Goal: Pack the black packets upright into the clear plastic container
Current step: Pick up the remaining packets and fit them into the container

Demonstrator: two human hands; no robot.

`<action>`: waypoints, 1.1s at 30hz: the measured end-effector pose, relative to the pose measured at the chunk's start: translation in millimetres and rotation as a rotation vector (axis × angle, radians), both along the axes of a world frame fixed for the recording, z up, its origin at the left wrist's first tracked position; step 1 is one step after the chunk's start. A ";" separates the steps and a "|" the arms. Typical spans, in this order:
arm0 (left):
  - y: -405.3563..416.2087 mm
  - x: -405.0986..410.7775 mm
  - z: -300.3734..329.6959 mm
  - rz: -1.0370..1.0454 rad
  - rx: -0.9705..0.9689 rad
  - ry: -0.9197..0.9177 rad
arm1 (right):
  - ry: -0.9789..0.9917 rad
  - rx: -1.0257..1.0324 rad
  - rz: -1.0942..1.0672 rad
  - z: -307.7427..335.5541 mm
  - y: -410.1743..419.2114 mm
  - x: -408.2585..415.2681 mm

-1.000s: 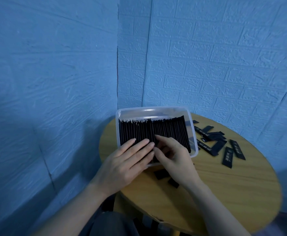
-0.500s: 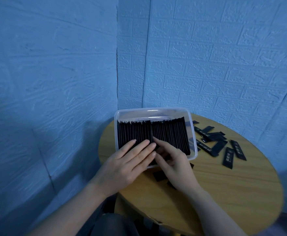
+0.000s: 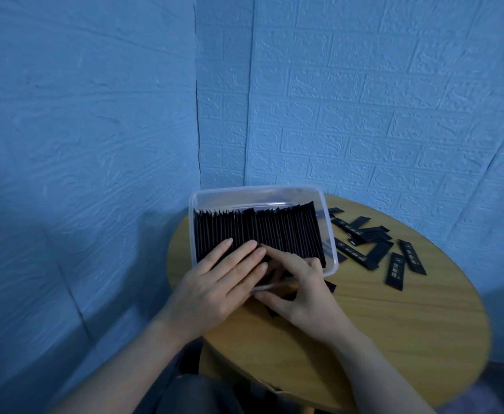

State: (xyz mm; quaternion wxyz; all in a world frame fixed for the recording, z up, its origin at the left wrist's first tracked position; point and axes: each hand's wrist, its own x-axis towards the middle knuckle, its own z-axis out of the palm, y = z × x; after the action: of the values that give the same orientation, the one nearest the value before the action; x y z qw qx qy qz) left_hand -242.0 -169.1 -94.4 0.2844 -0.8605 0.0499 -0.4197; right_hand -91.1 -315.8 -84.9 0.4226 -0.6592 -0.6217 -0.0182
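A clear plastic container (image 3: 256, 191) stands at the far left of a round wooden table (image 3: 394, 324). A dense row of black packets (image 3: 277, 231) stands upright inside it. My left hand (image 3: 219, 283) lies flat, fingers straight, on the tops of the left front packets. My right hand (image 3: 300, 289) reaches over the container's near wall; its index fingertip touches the packet tops beside my left fingers, and its thumb is outside the wall. The other fingers are bent, and whether they hold a packet is hidden.
Several loose black packets (image 3: 364, 243) lie flat on the table to the right of the container. Two more packets (image 3: 330, 285) show from under my right hand. Blue brick-pattern walls close in behind and to the left.
Both hands have stayed at the container's near edge. My right hand's fingers have shifted slightly along the packet tops, and the view has moved a little.
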 end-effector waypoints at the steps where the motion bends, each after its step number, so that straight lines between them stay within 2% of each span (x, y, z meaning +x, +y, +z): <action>1: 1.1 -0.2 -1.0 0.005 -0.004 0.004 | -0.014 -0.007 -0.020 -0.5 0.0 0.4; 5: 3.5 -0.4 -4.0 -0.002 -0.033 0.018 | -0.094 0.029 -0.098 -1.9 1.5 3.9; 13: 3.2 -1.5 -0.3 -0.026 0.017 0.052 | -0.157 -0.002 -0.105 -3.4 4.1 7.8; 26: 8.2 0.6 6.0 -0.081 0.020 0.127 | -0.118 -0.014 -0.067 -4.5 4.5 11.4; 30: 9.1 -0.8 5.3 -0.067 0.009 0.132 | -0.184 -0.021 -0.068 -3.0 5.0 9.6; 33: 10.8 -1.3 1.6 -0.062 0.002 0.125 | -0.313 -0.011 -0.112 6.5 -4.4 9.3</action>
State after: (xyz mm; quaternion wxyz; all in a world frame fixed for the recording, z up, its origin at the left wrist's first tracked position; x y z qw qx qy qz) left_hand -243.2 -158.2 -92.7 0.2686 -0.8828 0.0949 -0.3736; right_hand -81.8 -320.3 -78.4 0.3153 -0.6845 -0.6421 -0.1407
